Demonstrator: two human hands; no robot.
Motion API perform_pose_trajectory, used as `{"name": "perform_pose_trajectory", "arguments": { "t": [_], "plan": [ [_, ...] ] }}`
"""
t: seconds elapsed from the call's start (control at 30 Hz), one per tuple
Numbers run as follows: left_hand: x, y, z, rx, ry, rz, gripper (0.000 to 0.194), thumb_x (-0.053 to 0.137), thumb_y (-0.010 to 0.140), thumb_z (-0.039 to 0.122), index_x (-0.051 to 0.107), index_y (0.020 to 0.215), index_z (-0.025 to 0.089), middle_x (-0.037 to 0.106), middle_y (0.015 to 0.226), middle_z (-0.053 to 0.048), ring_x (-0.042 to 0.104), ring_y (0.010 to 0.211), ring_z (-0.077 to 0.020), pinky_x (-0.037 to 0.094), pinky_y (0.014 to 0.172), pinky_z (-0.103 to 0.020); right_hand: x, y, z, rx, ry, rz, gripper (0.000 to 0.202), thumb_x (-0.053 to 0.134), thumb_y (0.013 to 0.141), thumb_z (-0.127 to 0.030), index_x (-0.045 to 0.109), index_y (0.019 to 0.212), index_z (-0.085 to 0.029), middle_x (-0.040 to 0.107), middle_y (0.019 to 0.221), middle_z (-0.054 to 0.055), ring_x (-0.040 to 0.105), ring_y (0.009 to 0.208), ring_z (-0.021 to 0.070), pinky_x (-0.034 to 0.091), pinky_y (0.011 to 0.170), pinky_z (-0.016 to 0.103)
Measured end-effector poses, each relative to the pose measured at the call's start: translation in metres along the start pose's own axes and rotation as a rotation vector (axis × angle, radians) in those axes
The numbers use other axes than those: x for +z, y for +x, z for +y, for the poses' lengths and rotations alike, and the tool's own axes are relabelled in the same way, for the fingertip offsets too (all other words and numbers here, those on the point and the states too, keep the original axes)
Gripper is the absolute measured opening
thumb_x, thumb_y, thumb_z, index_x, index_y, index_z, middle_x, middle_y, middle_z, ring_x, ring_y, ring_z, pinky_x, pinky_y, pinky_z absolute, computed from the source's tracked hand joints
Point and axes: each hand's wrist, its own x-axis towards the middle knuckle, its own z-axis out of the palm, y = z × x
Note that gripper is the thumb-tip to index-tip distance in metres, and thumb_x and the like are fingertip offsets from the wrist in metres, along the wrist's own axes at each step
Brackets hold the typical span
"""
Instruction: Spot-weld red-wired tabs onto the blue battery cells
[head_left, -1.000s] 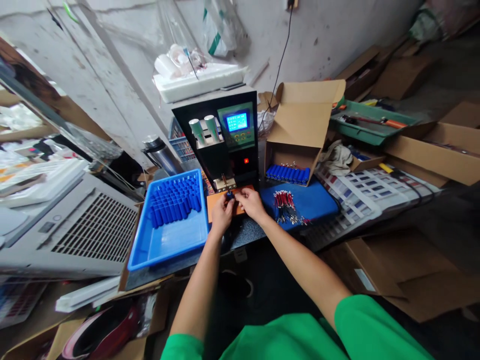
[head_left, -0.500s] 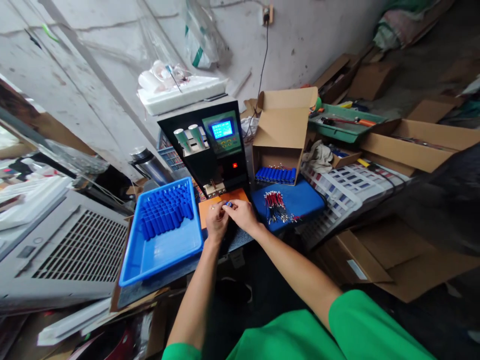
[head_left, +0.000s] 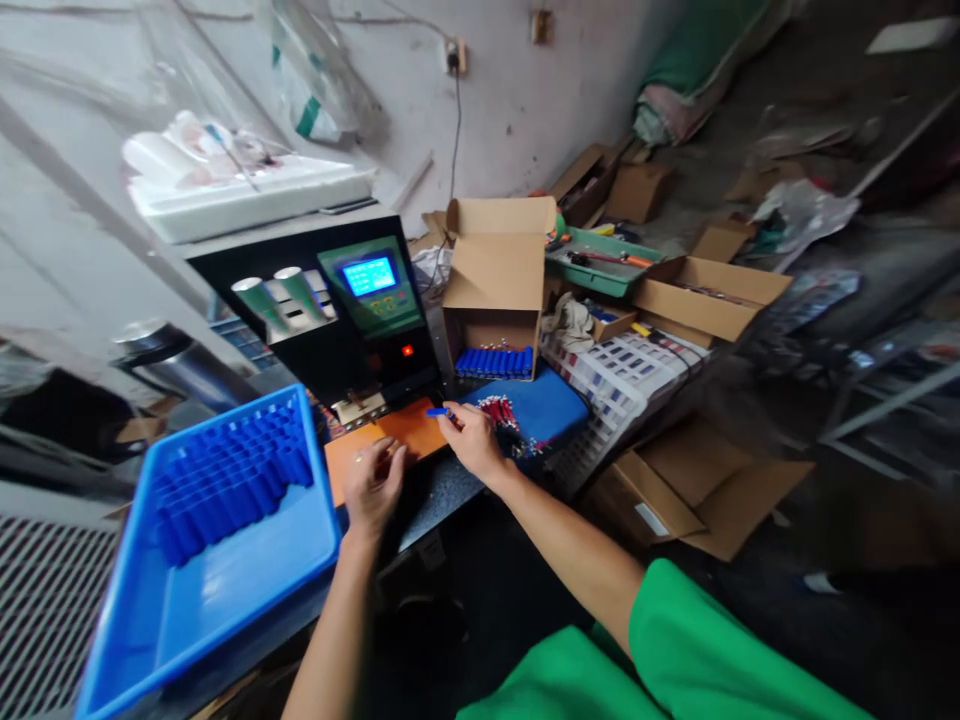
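Note:
My right hand [head_left: 472, 440] pinches a small blue cylindrical battery cell [head_left: 437, 412] over the right side of the orange mat [head_left: 412, 428]. My left hand [head_left: 373, 485] is at the mat's front edge, fingers loosely curled and thumb apart, with nothing visible in it. Behind the mat stands a black spot welder [head_left: 307, 375] with a lit blue screen [head_left: 369, 277] and a red light. Left of my left hand is a blue plastic tray [head_left: 225, 600] with rows of blue cells [head_left: 232, 480]. Red and black wire leads [head_left: 501, 412] lie to the right of my right hand.
An open cardboard box [head_left: 493, 325] holds a row of blue cells behind the blue pad [head_left: 551, 400]. Farther right are a white plastic crate [head_left: 600, 375], a green tray [head_left: 600, 275] and another carton [head_left: 709, 300]. A metal flask [head_left: 184, 365] stands at the left.
My hands have separated. The cell has moved right in my right hand, while my left hand has drawn back toward me. The view has turned right.

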Motion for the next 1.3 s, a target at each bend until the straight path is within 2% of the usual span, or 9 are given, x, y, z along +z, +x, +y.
{"name": "perform_pose_trajectory", "arguments": {
  "t": [0.13,0.27,0.43,0.6,0.8,1.0,1.13,1.23,1.3],
  "plan": [
    [0.000,0.004,-0.004,0.052,0.028,-0.036,0.024,0.064,0.090,0.041,0.069,0.095,0.018,0.073,0.083,-0.006,0.068,0.073,-0.0181,0.054,0.073,-0.031,-0.044,0.034,0.048,-0.013,-0.258,0.105,0.040,0.049,0.100,-0.029,0.066,0.133,-0.013,0.069,0.105,0.014,0.067,0.097,0.0222,0.051,0.094,0.032],
    [-0.001,0.005,-0.008,0.071,0.028,-0.035,0.021,0.063,0.090,0.039,0.070,0.093,0.019,0.074,0.086,-0.006,0.070,0.076,-0.0190,0.054,0.073,-0.032,-0.077,0.070,0.082,0.047,-0.623,-0.002,0.045,0.040,0.104,-0.025,0.056,0.142,-0.009,0.065,0.117,0.019,0.066,0.105,0.0251,0.051,0.096,0.033],
    [-0.002,0.004,-0.008,0.083,0.009,-0.023,0.018,0.062,0.091,0.035,0.070,0.094,0.019,0.075,0.087,-0.005,0.071,0.078,-0.0198,0.055,0.074,-0.032,-0.085,0.093,0.091,0.116,-0.974,-0.194,0.047,0.031,0.101,-0.008,0.051,0.143,-0.002,0.062,0.125,0.027,0.065,0.113,0.0280,0.053,0.092,0.034],
    [-0.001,0.005,-0.008,0.056,0.014,-0.039,0.019,0.061,0.091,0.037,0.070,0.093,0.020,0.075,0.087,-0.006,0.071,0.079,-0.0208,0.055,0.074,-0.033,-0.081,0.103,0.085,0.176,-1.065,-0.286,0.047,0.029,0.096,0.000,0.060,0.130,0.000,0.065,0.117,0.029,0.071,0.102,0.0277,0.056,0.085,0.034],
    [0.001,0.004,-0.007,0.038,0.009,-0.039,0.019,0.061,0.091,0.037,0.070,0.093,0.020,0.075,0.091,-0.006,0.071,0.082,-0.0207,0.056,0.078,-0.034,-0.083,0.103,0.081,0.185,-1.022,-0.329,0.042,0.038,0.093,-0.002,0.061,0.128,0.002,0.066,0.116,0.030,0.070,0.106,0.0314,0.055,0.087,0.037],
    [0.001,0.002,-0.010,0.002,0.002,-0.047,0.021,0.062,0.090,0.038,0.071,0.094,0.020,0.075,0.091,-0.006,0.071,0.081,-0.0201,0.056,0.079,-0.033,-0.105,0.091,0.085,0.086,-0.804,-0.149,0.037,0.040,0.100,-0.017,0.064,0.128,-0.009,0.069,0.120,0.021,0.070,0.106,0.0278,0.051,0.094,0.035],
    [0.000,0.004,-0.003,-0.088,-0.041,-0.055,0.025,0.060,0.091,0.043,0.071,0.096,0.020,0.075,0.092,-0.006,0.071,0.083,-0.0208,0.056,0.078,-0.034,-0.124,0.070,0.116,0.017,-0.491,0.045,0.035,0.040,0.100,-0.022,0.071,0.113,-0.013,0.074,0.112,0.016,0.069,0.108,0.0244,0.049,0.098,0.033],
    [0.010,0.018,0.016,-0.103,-0.106,-0.082,0.027,0.060,0.091,0.044,0.071,0.099,0.021,0.075,0.094,-0.005,0.071,0.087,-0.0214,0.056,0.080,-0.034,-0.129,0.057,0.146,0.142,-0.283,0.212,0.036,0.042,0.096,-0.025,0.070,0.113,-0.010,0.075,0.105,0.016,0.070,0.100,0.0246,0.052,0.092,0.035],
    [0.025,0.036,0.033,-0.040,-0.148,-0.170,0.028,0.060,0.091,0.043,0.071,0.106,0.021,0.075,0.101,-0.006,0.070,0.093,-0.0224,0.055,0.084,-0.035,-0.127,0.055,0.162,0.214,-0.197,0.293,0.037,0.043,0.093,-0.025,0.068,0.115,-0.009,0.075,0.105,0.017,0.069,0.099,0.0243,0.053,0.092,0.037]
  ]
}}
